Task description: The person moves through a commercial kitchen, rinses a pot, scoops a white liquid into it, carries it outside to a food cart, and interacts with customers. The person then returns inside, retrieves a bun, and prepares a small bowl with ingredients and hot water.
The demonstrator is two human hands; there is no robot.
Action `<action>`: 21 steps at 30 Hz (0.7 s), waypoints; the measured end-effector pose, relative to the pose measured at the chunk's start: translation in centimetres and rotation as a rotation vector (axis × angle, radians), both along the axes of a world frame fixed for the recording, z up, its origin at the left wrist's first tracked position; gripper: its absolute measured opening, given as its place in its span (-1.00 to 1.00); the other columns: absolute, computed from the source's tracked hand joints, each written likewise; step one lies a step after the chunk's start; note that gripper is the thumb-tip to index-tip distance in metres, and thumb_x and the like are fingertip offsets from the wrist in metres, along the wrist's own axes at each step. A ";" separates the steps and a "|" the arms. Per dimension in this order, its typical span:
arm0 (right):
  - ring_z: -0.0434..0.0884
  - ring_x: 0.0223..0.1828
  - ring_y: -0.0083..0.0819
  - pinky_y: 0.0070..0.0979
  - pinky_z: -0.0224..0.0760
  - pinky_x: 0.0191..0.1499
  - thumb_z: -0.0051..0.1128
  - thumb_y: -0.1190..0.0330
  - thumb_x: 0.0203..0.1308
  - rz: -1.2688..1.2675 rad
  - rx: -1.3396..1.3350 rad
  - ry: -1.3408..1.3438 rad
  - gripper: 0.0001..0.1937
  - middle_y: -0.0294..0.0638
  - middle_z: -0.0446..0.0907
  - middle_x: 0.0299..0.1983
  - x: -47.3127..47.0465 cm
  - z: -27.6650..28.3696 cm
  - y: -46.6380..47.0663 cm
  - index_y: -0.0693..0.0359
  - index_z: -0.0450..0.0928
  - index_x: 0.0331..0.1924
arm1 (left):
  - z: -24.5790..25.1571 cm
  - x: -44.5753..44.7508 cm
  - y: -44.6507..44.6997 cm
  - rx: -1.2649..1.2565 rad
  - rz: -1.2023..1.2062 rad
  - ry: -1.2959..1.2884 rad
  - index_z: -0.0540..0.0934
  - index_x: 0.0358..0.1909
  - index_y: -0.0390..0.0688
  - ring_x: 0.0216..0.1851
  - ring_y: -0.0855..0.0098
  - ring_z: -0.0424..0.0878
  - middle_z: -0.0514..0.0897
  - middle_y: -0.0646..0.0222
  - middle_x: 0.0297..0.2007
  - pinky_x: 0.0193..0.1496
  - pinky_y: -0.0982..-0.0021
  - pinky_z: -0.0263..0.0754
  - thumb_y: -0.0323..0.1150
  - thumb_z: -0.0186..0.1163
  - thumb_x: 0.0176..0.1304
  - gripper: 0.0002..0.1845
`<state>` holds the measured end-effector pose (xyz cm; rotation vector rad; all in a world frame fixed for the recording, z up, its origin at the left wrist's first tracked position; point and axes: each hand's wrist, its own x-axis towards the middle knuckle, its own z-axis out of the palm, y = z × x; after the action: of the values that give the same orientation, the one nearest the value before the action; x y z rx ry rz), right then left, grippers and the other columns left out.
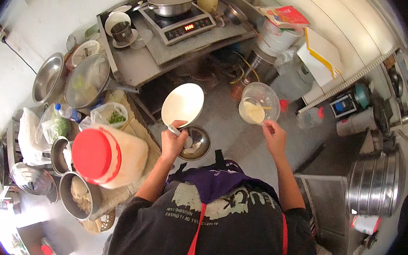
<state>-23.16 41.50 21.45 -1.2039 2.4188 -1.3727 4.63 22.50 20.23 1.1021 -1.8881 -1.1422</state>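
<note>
My left hand (173, 143) grips a white bowl (183, 103) by its rim, together with the handle of a metal bowl or ladle (196, 144) that hangs just below; which part each finger holds is hard to tell. On the right, my right hand (275, 136) pinches the rim of a clear plastic tub (272, 100). Pale yellow powder or paste (254, 112) lies in the tub, tilted to one side. Both vessels are held apart from each other, above the grey floor.
Ahead stands a metal counter (193, 42) with an induction cooker (183, 25) and a lidded pot (172, 1). At left are a big red-lidded jar (96, 154), a bag of chopped greens (116, 117) and metal pots. Stacked steamers (375, 184) stand at right.
</note>
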 end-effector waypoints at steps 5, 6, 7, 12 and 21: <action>0.62 -0.47 -0.37 -0.53 0.43 -0.37 0.16 0.42 0.10 0.152 -0.053 0.171 -0.85 -0.08 0.61 -0.47 -11.2 -3.9 -13.4 0.30 0.57 -0.26 | -1.2 -4.8 -6.3 -0.024 0.221 0.013 0.60 -0.23 -0.20 -0.54 0.57 0.49 0.57 0.30 -0.61 -0.42 0.47 0.41 -0.48 0.13 0.03 -0.78; 0.65 -0.42 -0.30 -0.50 0.45 -0.35 0.15 0.41 0.11 0.196 -0.085 0.108 -0.86 -0.06 0.62 -0.44 -13.4 -4.6 -16.4 0.29 0.57 -0.27 | -1.5 -5.6 -7.6 -0.043 0.263 0.026 0.60 -0.23 -0.20 -0.54 0.58 0.48 0.57 0.31 -0.61 -0.42 0.47 0.41 -0.48 0.13 0.04 -0.78; 0.66 -0.41 -0.31 -0.49 0.46 -0.34 0.15 0.40 0.11 0.246 -0.150 0.075 -0.86 -0.06 0.62 -0.44 -15.6 -5.2 -19.4 0.28 0.58 -0.28 | -1.6 -6.4 -8.6 -0.047 0.310 0.000 0.60 -0.23 -0.20 -0.54 0.58 0.48 0.57 0.30 -0.60 -0.42 0.47 0.40 -0.48 0.13 0.04 -0.78; 0.65 -0.40 -0.28 -0.46 0.46 -0.33 0.15 0.38 0.10 0.210 -0.054 0.100 -0.85 -0.05 0.62 -0.43 -24.9 -8.0 -32.8 0.27 0.58 -0.28 | -1.5 -10.1 -13.7 -0.111 0.569 -0.048 0.59 -0.24 -0.20 -0.54 0.52 0.50 0.55 0.28 -0.61 -0.40 0.42 0.41 -0.45 0.13 0.07 -0.80; 0.64 -0.23 -0.31 -0.44 0.47 -0.17 0.11 0.33 0.19 0.272 0.124 0.070 -0.76 -0.10 0.64 -0.24 -33.3 -12.6 -45.1 0.25 0.56 -0.10 | -3.0 -10.7 -21.5 -0.084 0.755 -0.145 0.60 -0.26 -0.16 -0.57 0.47 0.53 0.56 0.26 -0.63 -0.42 0.41 0.42 -0.38 0.15 0.07 -0.81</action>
<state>-56.47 -3.63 8.82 -1.5031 2.2415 -1.1042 -6.09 0.98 17.22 1.6787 -1.3824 -0.5565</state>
